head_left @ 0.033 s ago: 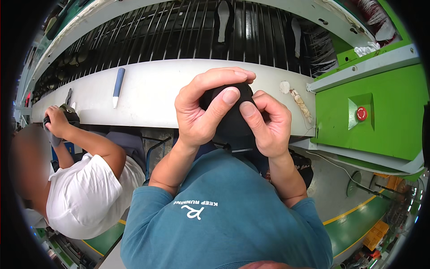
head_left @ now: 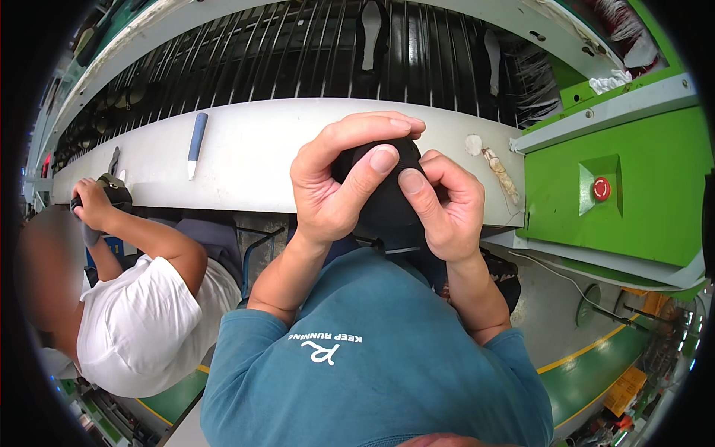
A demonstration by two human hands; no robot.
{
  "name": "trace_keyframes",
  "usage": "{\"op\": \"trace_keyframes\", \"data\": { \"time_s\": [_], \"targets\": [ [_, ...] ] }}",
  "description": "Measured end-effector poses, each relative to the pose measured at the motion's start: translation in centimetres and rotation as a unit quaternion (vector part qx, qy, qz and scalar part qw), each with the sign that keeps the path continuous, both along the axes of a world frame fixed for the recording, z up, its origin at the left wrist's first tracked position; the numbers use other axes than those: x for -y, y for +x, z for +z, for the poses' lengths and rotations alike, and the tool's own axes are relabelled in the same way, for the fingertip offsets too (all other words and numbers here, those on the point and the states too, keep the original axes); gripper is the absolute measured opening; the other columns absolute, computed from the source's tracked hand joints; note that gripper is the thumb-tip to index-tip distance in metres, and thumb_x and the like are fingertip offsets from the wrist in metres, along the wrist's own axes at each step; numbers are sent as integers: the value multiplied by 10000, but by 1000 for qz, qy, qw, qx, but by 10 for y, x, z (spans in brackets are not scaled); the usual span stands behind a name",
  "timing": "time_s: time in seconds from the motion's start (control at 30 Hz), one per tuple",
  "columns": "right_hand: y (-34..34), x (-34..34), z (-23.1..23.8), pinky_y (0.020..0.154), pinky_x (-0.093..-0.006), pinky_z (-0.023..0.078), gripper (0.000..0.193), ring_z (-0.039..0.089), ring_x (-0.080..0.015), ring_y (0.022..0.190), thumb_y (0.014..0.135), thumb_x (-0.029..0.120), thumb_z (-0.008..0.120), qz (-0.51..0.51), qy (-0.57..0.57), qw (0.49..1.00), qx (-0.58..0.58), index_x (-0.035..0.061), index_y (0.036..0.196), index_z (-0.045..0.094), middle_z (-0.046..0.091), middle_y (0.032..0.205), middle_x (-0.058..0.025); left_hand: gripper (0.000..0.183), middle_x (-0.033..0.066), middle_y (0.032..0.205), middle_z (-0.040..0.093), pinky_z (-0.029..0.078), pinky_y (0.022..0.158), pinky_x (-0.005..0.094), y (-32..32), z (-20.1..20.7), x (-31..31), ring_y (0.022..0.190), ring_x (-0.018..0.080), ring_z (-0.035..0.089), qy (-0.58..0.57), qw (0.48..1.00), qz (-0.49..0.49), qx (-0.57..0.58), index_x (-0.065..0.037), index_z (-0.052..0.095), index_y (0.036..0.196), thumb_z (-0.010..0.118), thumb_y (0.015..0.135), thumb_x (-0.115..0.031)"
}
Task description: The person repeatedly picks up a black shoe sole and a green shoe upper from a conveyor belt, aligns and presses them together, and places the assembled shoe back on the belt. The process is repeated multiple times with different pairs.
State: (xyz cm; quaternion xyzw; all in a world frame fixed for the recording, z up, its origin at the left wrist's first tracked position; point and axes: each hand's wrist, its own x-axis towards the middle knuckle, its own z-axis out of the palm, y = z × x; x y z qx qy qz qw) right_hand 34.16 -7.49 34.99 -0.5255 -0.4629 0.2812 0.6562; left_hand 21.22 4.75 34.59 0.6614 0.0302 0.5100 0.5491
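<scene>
In front of my chest, just past the near edge of the white worktop, I hold a black shoe (head_left: 387, 191), its rounded end up. My left hand (head_left: 335, 175) curls around its left side and top, with the thumb pressed on the black surface. From the right, my right hand (head_left: 449, 201) grips it, thumb lying close to the left thumb and fingers bent behind. Both hands are closed on the shoe, and my palms and fingers cover much of it.
A blue-handled tool with a white tip (head_left: 196, 147) lies on the white worktop (head_left: 253, 160). Beyond run dark conveyor rollers carrying dark shoes with grey soles (head_left: 370, 37). A green machine with a red button (head_left: 601, 189) stands right. At left, a person in white (head_left: 149, 328) handles a dark shoe.
My hands and the black shoe have not visibly moved. At the left, the other person's hand has shifted very slightly.
</scene>
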Motion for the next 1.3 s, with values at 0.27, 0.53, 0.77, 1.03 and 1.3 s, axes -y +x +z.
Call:
{"op": "trace_keyframes", "data": {
  "time_s": [0.27, 0.53, 0.77, 1.03, 1.3],
  "targets": [
    [1, 0, -2, 602, -278, 417, 252, 563, -98, 667, 1028, 158, 818, 2, 7, 1000, 1, 13, 855, 708, 658, 746, -27, 215, 310, 1204, 775, 629, 979, 468, 2, -1, -1, 1096, 352, 772, 4, 1000, -7, 7, 10, 676, 1281, 617, 1103, -93],
    [1, 0, -3, 614, -278, 434, 238, 580, -100, 675, 1026, 159, 822, 1, 8, 1000, 0, 10, 870, 721, 670, 756, -33, 226, 308, 1204, 774, 631, 985, 477, 2, -1, 2, 1102, 353, 774, -11, 1000, -1, 2, 13, 666, 1291, 623, 1101, -102],
    [1, 0, -2, 622, -277, 441, 235, 586, -101, 680, 1027, 162, 821, 2, 8, 1000, 0, 9, 877, 726, 678, 763, -35, 232, 308, 1202, 772, 633, 986, 480, 2, -2, 2, 1102, 355, 774, -13, 1000, 1, -2, 14, 656, 1289, 634, 1098, -116],
    [1, -1, -3, 625, -279, 440, 233, 591, -100, 688, 1026, 163, 822, 2, 8, 1000, -3, 9, 880, 729, 682, 766, -33, 237, 308, 1203, 771, 632, 987, 484, 2, -1, 3, 1104, 358, 773, -20, 1000, 5, -4, 15, 651, 1292, 634, 1097, -119],
    [3, 0, -4, 615, -278, 427, 244, 576, -97, 680, 1029, 165, 819, -2, 5, 1000, -3, 13, 864, 722, 671, 753, -26, 231, 308, 1195, 775, 629, 985, 485, 3, -4, -2, 1103, 360, 772, 7, 1000, -8, 7, 23, 675, 1280, 623, 1099, -110]
  ]
}}
